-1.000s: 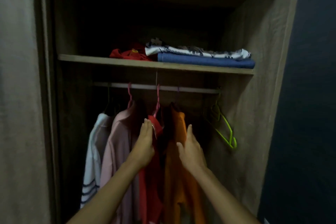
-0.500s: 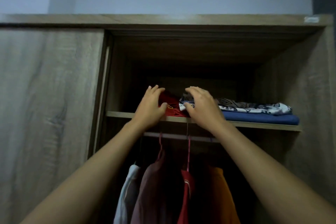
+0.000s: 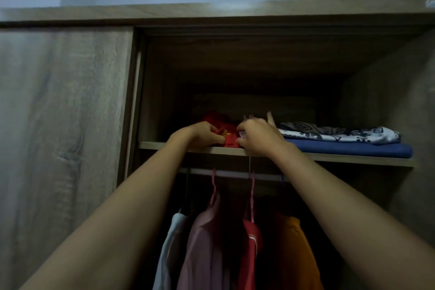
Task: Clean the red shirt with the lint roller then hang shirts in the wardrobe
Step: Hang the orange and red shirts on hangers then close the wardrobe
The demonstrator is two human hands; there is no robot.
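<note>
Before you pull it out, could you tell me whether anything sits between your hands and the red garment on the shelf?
Nothing visible: left hand and right hand already grip the red garment at the shelf edge.

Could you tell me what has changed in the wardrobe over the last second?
Both hands left the hanging shirts and rose to the shelf. The left hand and right hand have now closed on the crumpled red cloth. The folded patterned cloth, blue cloth and hanging red shirt stayed put.
</note>
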